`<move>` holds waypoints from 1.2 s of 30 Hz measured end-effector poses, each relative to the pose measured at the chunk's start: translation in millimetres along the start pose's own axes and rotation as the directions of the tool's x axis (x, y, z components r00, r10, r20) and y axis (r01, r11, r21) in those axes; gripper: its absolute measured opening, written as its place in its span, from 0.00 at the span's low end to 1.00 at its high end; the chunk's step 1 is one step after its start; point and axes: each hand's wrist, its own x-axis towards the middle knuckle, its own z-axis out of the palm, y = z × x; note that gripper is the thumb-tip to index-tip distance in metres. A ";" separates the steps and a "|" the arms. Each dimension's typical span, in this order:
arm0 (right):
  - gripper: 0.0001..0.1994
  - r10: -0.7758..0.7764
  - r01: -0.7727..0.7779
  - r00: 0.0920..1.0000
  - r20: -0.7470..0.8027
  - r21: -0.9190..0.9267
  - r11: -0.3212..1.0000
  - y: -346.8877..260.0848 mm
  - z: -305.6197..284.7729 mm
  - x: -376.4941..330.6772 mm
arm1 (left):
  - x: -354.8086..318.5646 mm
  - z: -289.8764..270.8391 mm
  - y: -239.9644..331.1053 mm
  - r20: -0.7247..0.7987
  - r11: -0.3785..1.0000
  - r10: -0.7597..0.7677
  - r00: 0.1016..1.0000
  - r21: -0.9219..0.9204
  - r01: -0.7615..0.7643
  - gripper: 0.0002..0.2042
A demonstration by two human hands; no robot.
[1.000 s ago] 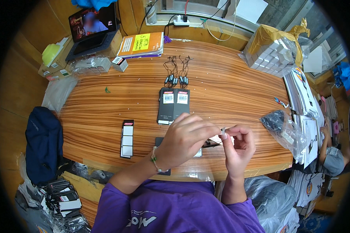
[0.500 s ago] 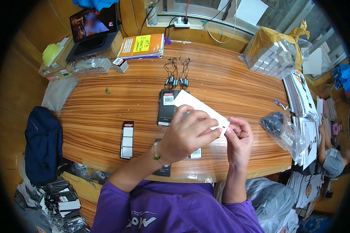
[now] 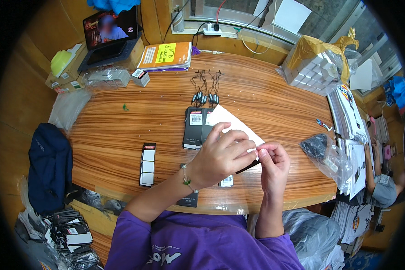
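Both hands meet over the near edge of a wooden table (image 3: 121,135). The left hand (image 3: 220,157) and right hand (image 3: 272,164) pinch a white card (image 3: 231,123), just right of black packets (image 3: 194,128).

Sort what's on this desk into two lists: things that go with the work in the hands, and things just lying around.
In the work:
left hand and right hand, both holding the white card
black packets just beyond the hands
bunch of small black cords
strip of white labels

Lying about:
laptop
orange notebook
stack of small white boxes
dark blue bag
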 end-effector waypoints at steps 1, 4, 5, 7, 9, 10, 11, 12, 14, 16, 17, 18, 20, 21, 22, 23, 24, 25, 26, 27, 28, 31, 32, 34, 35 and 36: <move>0.03 -0.051 0.052 0.998 -0.022 0.033 0.998 1.6 1.4 1.2 | -0.2 -0.1 0.3 0.005 1.000 -0.006 1.000 0.007 0.006 0.08; 0.02 -0.165 0.178 0.980 -0.113 0.116 0.977 3.3 5.0 6.5 | 0.8 -2.9 1.8 0.043 1.000 0.004 0.999 0.000 -0.004 0.07; 0.02 -0.178 0.200 0.971 -0.157 0.136 0.970 1.6 1.8 7.6 | 0.2 -3.1 1.7 0.045 1.000 -0.004 0.999 -0.006 0.004 0.07; 0.02 -0.248 0.283 0.941 -0.232 0.132 0.950 -1.7 -1.4 10.4 | -2.0 -3.9 1.3 0.049 1.000 -0.020 0.999 -0.019 0.021 0.06; 0.03 -0.289 0.330 0.937 -0.197 0.227 0.916 -6.2 -11.0 15.6 | -9.0 -0.4 -2.2 0.032 0.998 -0.051 0.998 -0.036 0.052 0.06; 0.03 -0.311 0.352 0.933 -0.181 0.275 0.895 -9.1 -12.2 17.7 | -12.9 2.3 -4.4 0.023 0.997 -0.066 0.998 -0.045 0.067 0.05; 0.03 -0.287 0.344 0.932 -0.223 0.286 0.895 -13.0 -10.4 16.6 | -16.3 5.3 -6.4 -0.011 0.996 -0.057 0.998 -0.075 0.056 0.05; 0.03 -0.298 0.347 0.934 -0.199 0.302 0.888 -13.7 -9.0 16.1 | -18.9 8.1 -8.0 -0.044 0.994 -0.049 0.998 -0.104 0.044 0.06; 0.03 -0.320 0.353 0.935 -0.152 0.335 0.873 -14.7 -7.3 15.0 | -20.8 9.2 -9.1 -0.062 0.993 -0.027 0.998 -0.114 0.020 0.06; 0.04 -0.322 0.334 0.942 -0.097 0.370 0.867 -15.1 -5.9 13.5 | -18.9 6.2 -9.9 -0.030 0.997 0.000 1.000 -0.074 -0.003 0.05; 0.04 -0.323 0.324 0.944 -0.070 0.386 0.864 -15.6 -5.3 12.3 | -17.0 5.3 -9.1 -0.023 0.996 -0.027 0.999 -0.088 0.024 0.05; 0.04 -0.315 0.304 0.948 -0.042 0.409 0.861 -16.7 -3.8 10.8 | -14.6 4.5 -7.9 -0.015 0.994 -0.055 0.998 -0.100 0.053 0.05; 0.05 -0.299 0.261 0.954 0.015 0.451 0.854 -19.6 -0.9 7.3 | -11.9 5.5 -6.6 -0.023 0.983 -0.104 0.994 -0.157 0.099 0.05; 0.05 -0.295 0.243 0.954 0.047 0.452 0.859 -20.7 -0.2 5.6 | -10.5 6.8 -5.8 -0.040 0.972 -0.125 0.991 -0.204 0.114 0.06; 0.06 -0.290 0.225 0.954 0.080 0.452 0.863 -21.7 0.3 4.0 | -9.7 7.4 -5.6 -0.055 0.960 -0.146 0.988 -0.250 0.128 0.06; 0.06 -0.286 0.207 0.952 0.113 0.451 0.868 -22.1 0.4 2.5 | -10.8 7.3 -6.9 -0.019 0.935 -0.171 0.985 -0.319 0.156 0.06; 0.06 -0.291 0.191 0.942 0.166 0.448 0.874 -22.1 -0.5 1.0 | -13.1 6.9 -9.0 0.017 0.904 -0.193 0.981 -0.385 0.185 0.07; 0.06 -0.295 0.174 0.930 0.219 0.443 0.879 -21.8 -1.6 -0.3 | -14.6 6.0 -10.7 0.056 0.868 -0.212 0.976 -0.447 0.214 0.07; 0.07 -0.298 0.158 0.915 0.272 0.438 0.885 -21.9 -2.2 -0.9 | -14.4 4.3 -11.4 0.094 0.839 -0.238 0.967 -0.482 0.254 0.07; 0.08 -0.308 0.158 0.892 0.332 0.410 0.898 -21.5 0.0 -0.4 | -14.0 2.7 -11.4 0.134 0.806 -0.262 0.956 -0.515 0.293 0.07; 0.08 -0.288 0.089 0.868 0.404 0.444 0.892 -21.1 -0.2 1.0 | -13.8 2.1 -11.2 0.176 0.769 -0.283 0.943 -0.545 0.333 0.06; 0.07 -0.239 -0.128 0.789 0.566 0.531 0.838 -19.6 1.5 5.0 | -13.7 4.6 -10.0 0.224 0.746 -0.319 0.921 -0.539 0.390 0.06; 0.07 -0.179 -0.177 0.828 0.532 0.551 0.816 -19.8 5.1 5.8 | -12.1 6.6 -8.1 0.172 0.767 -0.316 0.933 -0.533 0.358 0.06; 0.07 -0.046 -0.263 0.889 0.457 0.589 0.764 -20.1 12.6 7.8 | -9.0 11.1 -3.0 0.066 0.801 -0.303 0.951 -0.523 0.291 0.08; 0.07 -0.019 -0.276 0.906 0.423 0.624 0.731 -18.5 13.2 10.4 | -10.0 8.9 -0.5 0.179 0.746 -0.321 0.930 -0.558 0.365 0.12; 0.06 -0.037 -0.270 0.911 0.411 0.660 0.701 -17.4 12.7 13.3 | -12.1 9.1 2.4 0.222 0.678 -0.341 0.914 -0.616 0.402 0.13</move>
